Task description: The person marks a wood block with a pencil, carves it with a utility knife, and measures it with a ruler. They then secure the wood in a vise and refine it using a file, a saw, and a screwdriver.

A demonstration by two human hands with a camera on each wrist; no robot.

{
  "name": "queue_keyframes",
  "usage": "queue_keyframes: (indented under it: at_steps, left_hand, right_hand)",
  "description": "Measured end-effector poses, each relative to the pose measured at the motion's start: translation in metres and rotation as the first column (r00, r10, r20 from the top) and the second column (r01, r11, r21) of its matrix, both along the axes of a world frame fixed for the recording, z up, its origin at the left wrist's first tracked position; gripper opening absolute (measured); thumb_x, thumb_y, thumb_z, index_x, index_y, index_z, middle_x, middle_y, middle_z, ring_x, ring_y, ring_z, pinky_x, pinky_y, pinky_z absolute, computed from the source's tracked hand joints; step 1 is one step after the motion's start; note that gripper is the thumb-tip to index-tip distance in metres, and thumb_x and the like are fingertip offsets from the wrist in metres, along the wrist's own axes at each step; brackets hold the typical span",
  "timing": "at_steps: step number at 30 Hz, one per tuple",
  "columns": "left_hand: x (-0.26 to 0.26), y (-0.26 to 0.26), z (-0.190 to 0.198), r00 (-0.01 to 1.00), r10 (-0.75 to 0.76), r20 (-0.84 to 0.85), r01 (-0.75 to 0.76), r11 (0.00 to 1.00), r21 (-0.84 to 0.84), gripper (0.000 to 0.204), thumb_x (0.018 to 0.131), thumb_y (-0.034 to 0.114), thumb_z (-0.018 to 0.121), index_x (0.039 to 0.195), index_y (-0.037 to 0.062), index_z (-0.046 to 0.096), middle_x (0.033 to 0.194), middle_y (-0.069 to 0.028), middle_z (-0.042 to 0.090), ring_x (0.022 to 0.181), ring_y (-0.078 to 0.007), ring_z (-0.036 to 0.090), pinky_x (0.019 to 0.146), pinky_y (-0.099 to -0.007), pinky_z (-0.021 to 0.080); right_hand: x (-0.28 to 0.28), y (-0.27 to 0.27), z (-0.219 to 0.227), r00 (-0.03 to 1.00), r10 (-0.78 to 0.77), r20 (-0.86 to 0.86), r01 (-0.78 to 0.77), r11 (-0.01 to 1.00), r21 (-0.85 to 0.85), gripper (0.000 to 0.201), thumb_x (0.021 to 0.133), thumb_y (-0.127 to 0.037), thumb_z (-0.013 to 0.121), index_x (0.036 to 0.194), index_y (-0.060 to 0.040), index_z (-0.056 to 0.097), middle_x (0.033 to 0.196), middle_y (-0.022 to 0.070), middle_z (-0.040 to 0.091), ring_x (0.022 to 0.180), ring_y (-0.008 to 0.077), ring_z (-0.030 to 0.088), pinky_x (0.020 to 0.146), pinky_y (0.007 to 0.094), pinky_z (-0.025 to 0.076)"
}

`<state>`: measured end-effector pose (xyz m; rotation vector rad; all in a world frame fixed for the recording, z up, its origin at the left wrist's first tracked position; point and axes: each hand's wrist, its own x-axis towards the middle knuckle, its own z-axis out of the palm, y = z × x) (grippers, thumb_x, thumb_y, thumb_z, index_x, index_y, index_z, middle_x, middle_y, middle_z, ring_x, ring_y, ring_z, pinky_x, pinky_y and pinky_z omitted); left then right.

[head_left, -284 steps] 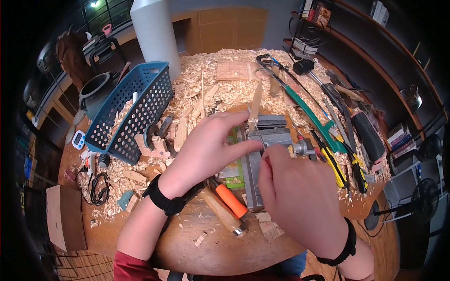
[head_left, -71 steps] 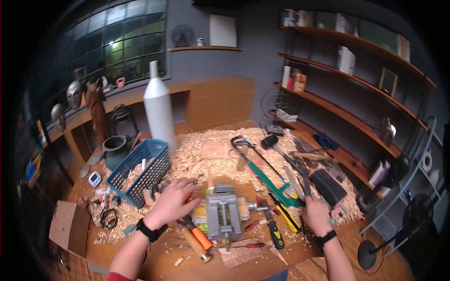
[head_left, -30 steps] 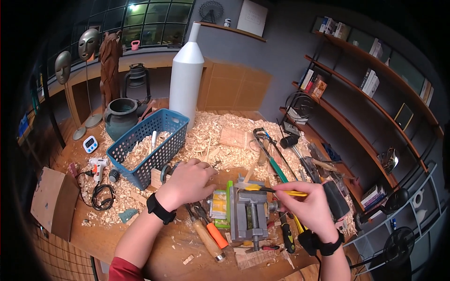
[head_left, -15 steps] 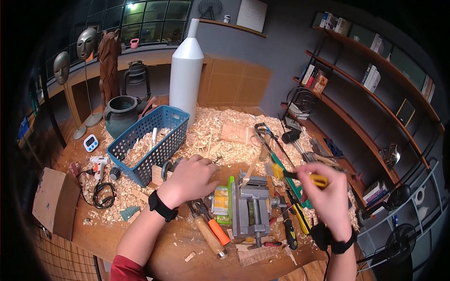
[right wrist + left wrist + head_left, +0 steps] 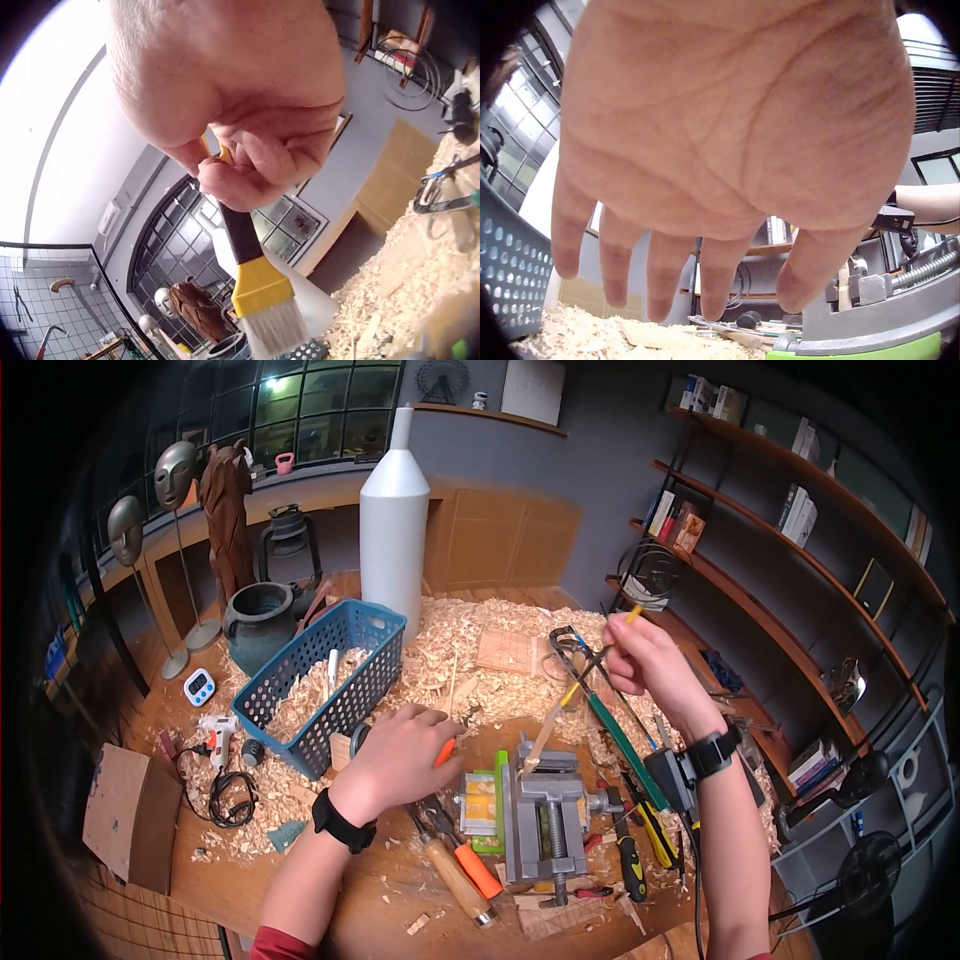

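Observation:
My right hand [image 5: 655, 665] pinches a flat paintbrush [image 5: 259, 281] with a black and yellow handle, yellow ferrule and pale bristles. In the head view, its bristles point down and left, right at the upper end of a slim carved wooden piece [image 5: 541, 745]. That piece stands tilted in the jaws of a grey metal vise [image 5: 545, 810]. My left hand [image 5: 395, 760] hovers palm down left of the vise, holding nothing; the left wrist view shows its fingers [image 5: 671, 277] extended and spread. Beside the vise lie a wooden-handled tool [image 5: 460, 882] and an orange-handled tool [image 5: 478, 872].
A blue perforated basket [image 5: 320, 710] with shavings stands at left, before a tall white bottle-shaped vase [image 5: 393, 540]. Wood shavings [image 5: 460, 630] cover the table's back. A green-framed saw [image 5: 630, 755] and yellow-black tools [image 5: 655, 835] lie at right. A cable [image 5: 697, 890] hangs from the right wrist.
Both hands were working at the piece in the vise earlier. My right hand then reached to the right side, came back with the paintbrush, and now has risen, with the bristles turned downward. The left hand stays put.

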<state>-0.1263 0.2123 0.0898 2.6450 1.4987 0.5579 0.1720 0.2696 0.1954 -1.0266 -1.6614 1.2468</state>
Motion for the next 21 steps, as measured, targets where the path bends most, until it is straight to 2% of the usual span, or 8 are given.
queue_keyframes:
  at_steps: [1,4,8,11,14,16,20,21]
  left_hand:
    - [0.000,0.000,0.001,1.000,-0.002,-0.009,0.002,1.000,-0.001,0.043,0.087,0.033,0.063,0.121,0.0060,0.065,0.119,-0.0143,0.065,0.115,-0.0330,0.057,0.099,-0.0412,0.044]
    - [-0.001,0.000,0.004,1.000,0.008,0.001,-0.008,0.999,-0.033,0.043,0.088,0.033,0.063,0.121,0.0055,0.065,0.121,-0.0149,0.064,0.117,-0.0332,0.056,0.101,-0.0410,0.044]
    - [-0.004,0.005,0.002,1.000,0.016,0.018,-0.017,0.999,0.032,0.038,0.088,0.031,0.062,0.119,0.0089,0.066,0.117,-0.0116,0.065,0.117,-0.0316,0.056,0.097,-0.0452,0.047]
    - [-0.005,0.005,0.004,0.999,0.040,-0.004,-0.041,0.997,-0.062,0.044,0.089,0.033,0.063,0.122,0.0053,0.065,0.125,-0.0166,0.063,0.121,-0.0330,0.054,0.103,-0.0417,0.043]
    - [-0.007,0.005,0.001,0.999,0.044,-0.001,-0.044,0.999,0.003,0.043,0.089,0.033,0.063,0.123,0.0065,0.065,0.126,-0.0160,0.062,0.122,-0.0328,0.054,0.104,-0.0417,0.043]
    - [-0.007,0.005,0.001,0.999,0.044,-0.003,-0.044,0.999,0.011,0.042,0.089,0.033,0.063,0.123,0.0075,0.065,0.126,-0.0150,0.063,0.121,-0.0326,0.054,0.104,-0.0413,0.043]
    - [-0.003,0.001,0.004,0.999,0.046,-0.006,-0.046,0.999,0.024,0.041,0.089,0.032,0.062,0.122,0.0078,0.065,0.126,-0.0142,0.063,0.121,-0.0325,0.054,0.104,-0.0410,0.043]
    - [-0.003,0.001,0.004,0.999,0.045,-0.017,-0.045,0.999,0.023,0.041,0.089,0.032,0.062,0.122,0.0075,0.065,0.127,-0.0144,0.062,0.121,-0.0325,0.054,0.104,-0.0411,0.043]
  right_hand:
    - [-0.007,0.006,0.001,0.998,0.017,0.054,-0.015,1.000,-0.027,0.029,0.107,-0.035,0.044,0.092,-0.0107,0.050,0.059,-0.0081,0.032,0.049,0.0050,0.031,0.045,0.0215,0.022]
    - [-0.020,0.026,0.003,0.965,0.221,0.142,-0.193,0.963,-0.188,0.029,0.107,-0.034,0.044,0.090,-0.0114,0.048,0.060,-0.0075,0.032,0.050,0.0049,0.032,0.046,0.0214,0.023]
    - [-0.039,0.038,-0.003,0.922,0.377,0.085,-0.345,0.903,-0.256,0.030,0.107,-0.036,0.044,0.090,-0.0117,0.047,0.060,-0.0068,0.033,0.050,0.0066,0.034,0.047,0.0225,0.027]
    - [-0.046,0.044,-0.009,0.903,0.407,0.139,-0.362,0.894,-0.265,0.029,0.106,-0.036,0.045,0.090,-0.0118,0.047,0.062,-0.0055,0.037,0.050,0.0084,0.038,0.048,0.0240,0.031]
    - [-0.040,0.047,-0.007,0.890,0.421,0.178,-0.360,0.886,-0.293,0.029,0.106,-0.036,0.046,0.089,-0.0117,0.048,0.063,-0.0049,0.039,0.051,0.0085,0.041,0.049,0.0243,0.034]
    - [-0.035,0.047,-0.005,0.905,0.300,0.300,-0.259,0.951,-0.171,0.029,0.105,-0.036,0.048,0.088,-0.0119,0.048,0.063,-0.0050,0.039,0.051,0.0080,0.042,0.049,0.0237,0.034]
    - [-0.036,0.028,0.001,0.923,0.363,0.129,-0.333,0.919,-0.210,0.027,0.104,-0.034,0.049,0.089,-0.0114,0.050,0.062,-0.0063,0.040,0.052,0.0073,0.043,0.049,0.0240,0.036]
    - [-0.035,0.029,-0.002,0.908,0.372,0.193,-0.328,0.918,-0.224,0.023,0.102,-0.030,0.048,0.089,-0.0113,0.051,0.064,-0.0051,0.043,0.052,0.0074,0.043,0.048,0.0239,0.035]
